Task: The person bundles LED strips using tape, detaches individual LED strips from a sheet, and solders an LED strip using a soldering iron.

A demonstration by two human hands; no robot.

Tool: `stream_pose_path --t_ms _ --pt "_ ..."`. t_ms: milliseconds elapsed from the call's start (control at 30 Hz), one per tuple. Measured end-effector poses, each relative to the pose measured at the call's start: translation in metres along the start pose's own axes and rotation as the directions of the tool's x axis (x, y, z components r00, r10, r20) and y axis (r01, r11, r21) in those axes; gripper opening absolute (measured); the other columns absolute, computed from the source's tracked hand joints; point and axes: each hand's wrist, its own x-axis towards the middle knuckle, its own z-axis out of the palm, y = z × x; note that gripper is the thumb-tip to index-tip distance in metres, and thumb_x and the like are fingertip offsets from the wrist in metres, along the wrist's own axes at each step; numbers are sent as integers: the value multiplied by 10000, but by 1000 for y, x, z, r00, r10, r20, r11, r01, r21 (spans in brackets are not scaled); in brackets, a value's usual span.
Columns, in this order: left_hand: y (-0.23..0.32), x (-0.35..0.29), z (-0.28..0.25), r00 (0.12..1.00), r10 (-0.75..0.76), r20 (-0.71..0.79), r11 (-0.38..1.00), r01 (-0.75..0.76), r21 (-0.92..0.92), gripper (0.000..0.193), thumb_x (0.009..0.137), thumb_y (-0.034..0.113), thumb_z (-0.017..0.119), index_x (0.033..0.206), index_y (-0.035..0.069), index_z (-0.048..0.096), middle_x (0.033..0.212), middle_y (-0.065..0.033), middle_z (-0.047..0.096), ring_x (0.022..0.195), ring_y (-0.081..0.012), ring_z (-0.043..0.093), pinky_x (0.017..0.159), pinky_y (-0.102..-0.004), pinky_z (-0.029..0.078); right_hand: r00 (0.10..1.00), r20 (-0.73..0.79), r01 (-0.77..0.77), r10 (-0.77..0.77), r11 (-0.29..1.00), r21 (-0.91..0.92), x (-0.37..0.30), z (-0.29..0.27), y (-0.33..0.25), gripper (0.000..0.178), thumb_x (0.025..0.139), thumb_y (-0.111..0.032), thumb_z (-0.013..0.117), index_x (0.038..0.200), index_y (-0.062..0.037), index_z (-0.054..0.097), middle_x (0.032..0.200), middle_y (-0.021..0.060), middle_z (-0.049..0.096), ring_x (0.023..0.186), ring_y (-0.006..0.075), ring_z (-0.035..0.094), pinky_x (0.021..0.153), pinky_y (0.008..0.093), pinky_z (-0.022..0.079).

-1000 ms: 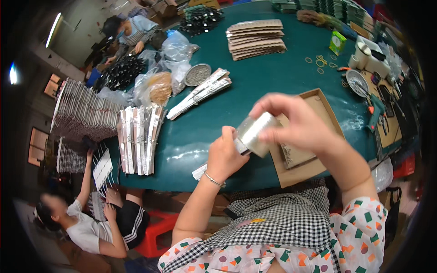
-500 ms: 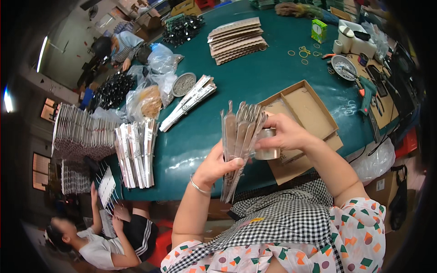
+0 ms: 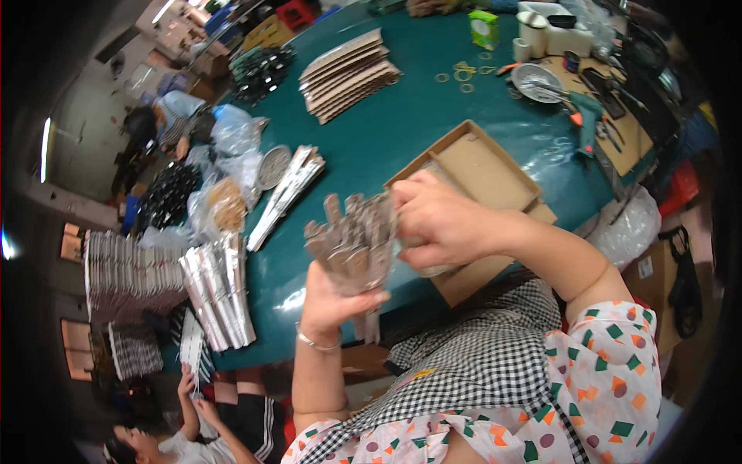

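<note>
My left hand (image 3: 331, 300) is wrapped round an upright bundle of narrow, flat brown-and-silver strips (image 3: 352, 243), its thumb across the front. A clear, shiny band shows round the middle of the bundle. Right beside it, my right hand (image 3: 444, 220) is closed on a roll of clear tape (image 3: 437, 271), of which only a sliver shows under the fingers. The strips' upper ends fan out unevenly and are blurred. Below both hands lies a shallow cardboard box (image 3: 495, 166) with a divider.
On the green table (image 3: 417, 108), silver-wrapped strip bundles (image 3: 220, 294) lie left, near a dish of small grey pieces (image 3: 273, 168) and plastic bags (image 3: 236, 131). Corrugated pieces (image 3: 348, 73) are stacked behind. A glue gun (image 3: 586, 120) lies right. A co-worker (image 3: 174, 437) sits lower left.
The bundle has moved left and its top has tipped toward me. My right hand has turned over, back upward, largely hiding the tape roll. The whole view has shifted.
</note>
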Motion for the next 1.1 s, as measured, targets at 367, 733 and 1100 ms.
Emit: stream_pose_path --t_ms 367,733,1100 --pt "2 -15 2 983 97 157 870 -7 -493 887 563 49 804 1357 -47 420 1190 -184 592 1000 -319 614 822 -430 525 879 -470 -417 78 601 -681 -11 -41 85 42 668 -186 718 709 -181 727 620 -10 603 826 187 526 812 416 376" --pt "-3 -7 -31 952 -71 -298 934 -41 -354 616 717 112 713 1254 -78 480 1103 -239 641 868 -305 683 725 -416 600 792 -523 -593 316 196 -781 -46 -110 266 278 795 -316 680 1048 -205 705 922 28 690 1024 228 552 829 419 407" --pt "-6 17 -9 942 -71 -328 912 -72 -405 696 705 67 780 1305 21 431 1096 -138 626 909 -222 663 789 -363 563 902 240 -388 359 430 815 57 8 72 872 806 -298 788 1483 -44 303 1344 102 509 1142 185 538 959 338 455"
